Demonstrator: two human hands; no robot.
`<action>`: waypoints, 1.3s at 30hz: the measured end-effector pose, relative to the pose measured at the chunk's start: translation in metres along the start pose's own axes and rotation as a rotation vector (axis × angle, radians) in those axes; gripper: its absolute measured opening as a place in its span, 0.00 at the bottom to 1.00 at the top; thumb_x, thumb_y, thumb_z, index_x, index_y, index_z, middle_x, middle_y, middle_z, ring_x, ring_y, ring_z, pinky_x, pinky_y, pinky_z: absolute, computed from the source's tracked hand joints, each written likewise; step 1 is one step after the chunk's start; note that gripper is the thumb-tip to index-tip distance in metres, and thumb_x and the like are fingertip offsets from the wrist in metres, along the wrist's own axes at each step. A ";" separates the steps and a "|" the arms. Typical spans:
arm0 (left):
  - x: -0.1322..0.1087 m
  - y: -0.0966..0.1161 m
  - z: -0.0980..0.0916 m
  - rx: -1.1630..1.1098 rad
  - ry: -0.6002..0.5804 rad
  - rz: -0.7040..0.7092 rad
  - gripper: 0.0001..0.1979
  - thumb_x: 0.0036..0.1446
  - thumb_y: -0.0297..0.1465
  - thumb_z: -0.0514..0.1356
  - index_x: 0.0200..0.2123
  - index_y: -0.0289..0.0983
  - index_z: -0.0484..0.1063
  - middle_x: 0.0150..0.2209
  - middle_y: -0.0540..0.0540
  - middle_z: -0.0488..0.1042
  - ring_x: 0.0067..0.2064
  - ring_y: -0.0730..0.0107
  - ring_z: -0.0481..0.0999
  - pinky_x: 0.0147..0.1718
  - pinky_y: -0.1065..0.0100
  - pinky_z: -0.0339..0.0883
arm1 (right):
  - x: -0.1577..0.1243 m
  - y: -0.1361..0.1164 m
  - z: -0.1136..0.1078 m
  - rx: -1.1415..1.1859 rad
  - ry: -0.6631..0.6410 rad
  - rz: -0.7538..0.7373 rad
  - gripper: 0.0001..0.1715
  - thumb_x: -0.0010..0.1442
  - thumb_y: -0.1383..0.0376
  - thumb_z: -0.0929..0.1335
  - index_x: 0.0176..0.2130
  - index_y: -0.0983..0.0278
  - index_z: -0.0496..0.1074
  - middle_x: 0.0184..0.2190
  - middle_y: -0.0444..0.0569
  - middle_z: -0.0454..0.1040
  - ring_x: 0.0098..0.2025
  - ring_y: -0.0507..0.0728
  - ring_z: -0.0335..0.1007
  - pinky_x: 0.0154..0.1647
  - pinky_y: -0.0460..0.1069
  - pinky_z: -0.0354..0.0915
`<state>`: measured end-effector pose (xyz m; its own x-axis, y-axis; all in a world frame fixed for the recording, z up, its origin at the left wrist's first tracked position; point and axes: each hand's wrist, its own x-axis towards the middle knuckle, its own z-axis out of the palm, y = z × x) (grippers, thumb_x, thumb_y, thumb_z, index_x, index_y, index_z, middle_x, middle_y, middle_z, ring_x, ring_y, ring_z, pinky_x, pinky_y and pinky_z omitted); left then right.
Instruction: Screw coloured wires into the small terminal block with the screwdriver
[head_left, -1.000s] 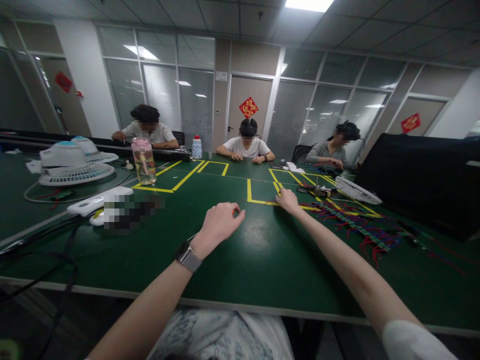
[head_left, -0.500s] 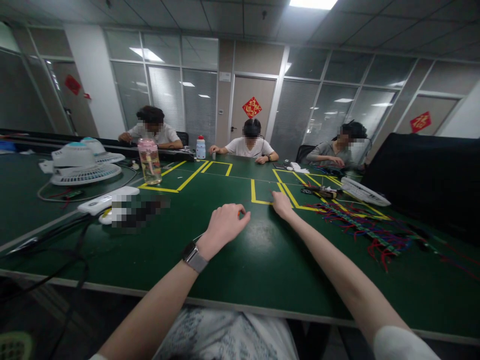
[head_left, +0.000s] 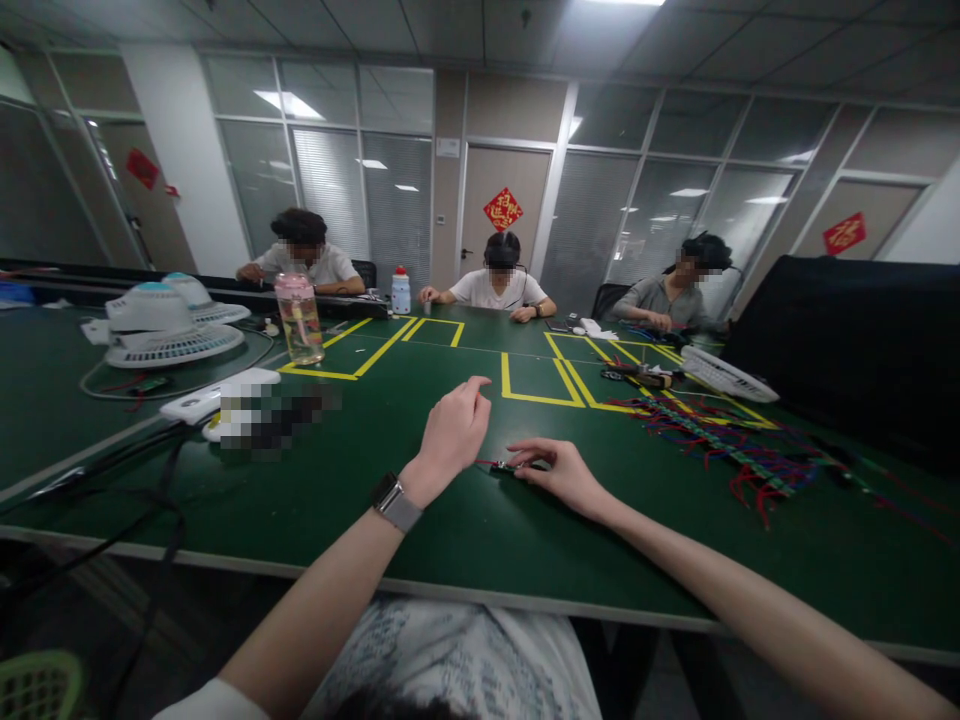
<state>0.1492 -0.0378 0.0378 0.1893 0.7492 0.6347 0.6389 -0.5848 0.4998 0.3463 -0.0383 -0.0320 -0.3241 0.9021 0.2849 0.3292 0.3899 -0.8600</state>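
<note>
My left hand is raised over the green table, its fingers curled in. A small spot of red shows at the fingertips, and what they hold is mostly hidden. To its right, my right hand is low over the tabletop. Its thumb and fingers close on the end of a small dark circuit board, from which a red wire runs left toward my left wrist. A smartwatch is on my left wrist.
Yellow tape outlines mark the table ahead. Wired circuit boards lie at right beside a white keyboard and a black monitor. At left stand a drink bottle and white fans. Three people sit across.
My right hand has come back from the taped area toward me and now grips the small circuit board. The left hand has tilted up slightly, fingers still curled.
</note>
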 end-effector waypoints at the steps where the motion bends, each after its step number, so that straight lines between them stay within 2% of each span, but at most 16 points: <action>1: 0.001 0.000 -0.001 -0.034 0.049 0.005 0.16 0.61 0.28 0.46 0.48 0.35 0.68 0.33 0.45 0.74 0.33 0.67 0.72 0.35 0.67 0.63 | 0.000 -0.001 0.001 0.048 -0.018 0.026 0.23 0.47 0.65 0.73 0.44 0.67 0.74 0.35 0.53 0.80 0.37 0.58 0.77 0.47 0.57 0.69; 4: 0.003 0.003 -0.003 -0.213 0.203 0.019 0.10 0.61 0.31 0.49 0.38 0.36 0.70 0.27 0.49 0.70 0.29 0.72 0.69 0.31 0.70 0.61 | 0.003 0.000 -0.001 0.174 -0.079 0.111 0.30 0.42 0.63 0.76 0.46 0.68 0.72 0.34 0.53 0.80 0.36 0.59 0.77 0.46 0.58 0.69; 7: 0.006 0.009 -0.001 -0.585 0.289 -0.044 0.14 0.62 0.35 0.49 0.25 0.37 0.62 0.22 0.53 0.62 0.23 0.77 0.63 0.24 0.74 0.57 | 0.007 0.003 -0.003 0.242 -0.107 0.185 0.35 0.37 0.62 0.78 0.46 0.68 0.72 0.33 0.53 0.80 0.36 0.59 0.77 0.46 0.58 0.69; 10: 0.009 0.015 0.007 -0.958 0.241 -0.109 0.17 0.62 0.39 0.49 0.24 0.38 0.56 0.21 0.55 0.57 0.19 0.80 0.57 0.18 0.76 0.52 | 0.009 0.004 -0.004 0.284 -0.110 0.230 0.37 0.35 0.62 0.78 0.46 0.68 0.72 0.33 0.52 0.81 0.35 0.59 0.77 0.46 0.58 0.70; 13: 0.010 0.019 0.017 -1.109 0.154 -0.101 0.16 0.62 0.40 0.49 0.25 0.37 0.56 0.23 0.55 0.58 0.20 0.81 0.58 0.18 0.76 0.53 | 0.007 0.001 -0.003 0.293 -0.116 0.254 0.38 0.34 0.63 0.79 0.46 0.68 0.72 0.33 0.52 0.81 0.34 0.59 0.77 0.45 0.57 0.70; 18: 0.008 0.022 0.023 -1.084 0.075 -0.076 0.16 0.62 0.40 0.50 0.26 0.37 0.57 0.25 0.54 0.59 0.21 0.81 0.59 0.19 0.77 0.54 | 0.005 -0.005 -0.001 0.316 -0.114 0.276 0.38 0.33 0.65 0.79 0.46 0.68 0.72 0.31 0.50 0.80 0.32 0.57 0.77 0.44 0.56 0.70; 24: 0.004 0.026 0.022 -1.058 0.082 -0.077 0.17 0.61 0.43 0.50 0.26 0.37 0.58 0.25 0.54 0.59 0.22 0.81 0.59 0.20 0.77 0.56 | 0.007 -0.005 0.000 0.332 -0.104 0.280 0.38 0.32 0.67 0.79 0.45 0.68 0.72 0.28 0.47 0.80 0.31 0.56 0.76 0.43 0.54 0.70; 39: 0.004 0.027 0.024 -1.019 0.039 -0.024 0.16 0.63 0.41 0.48 0.27 0.37 0.58 0.26 0.53 0.59 0.23 0.81 0.59 0.20 0.77 0.55 | 0.007 -0.003 -0.001 0.318 -0.107 0.282 0.36 0.33 0.66 0.79 0.44 0.69 0.72 0.29 0.48 0.79 0.31 0.56 0.76 0.43 0.56 0.70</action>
<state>0.1851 -0.0430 0.0392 0.1489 0.7639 0.6279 -0.2999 -0.5701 0.7648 0.3434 -0.0329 -0.0267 -0.3562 0.9343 -0.0112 0.1344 0.0394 -0.9901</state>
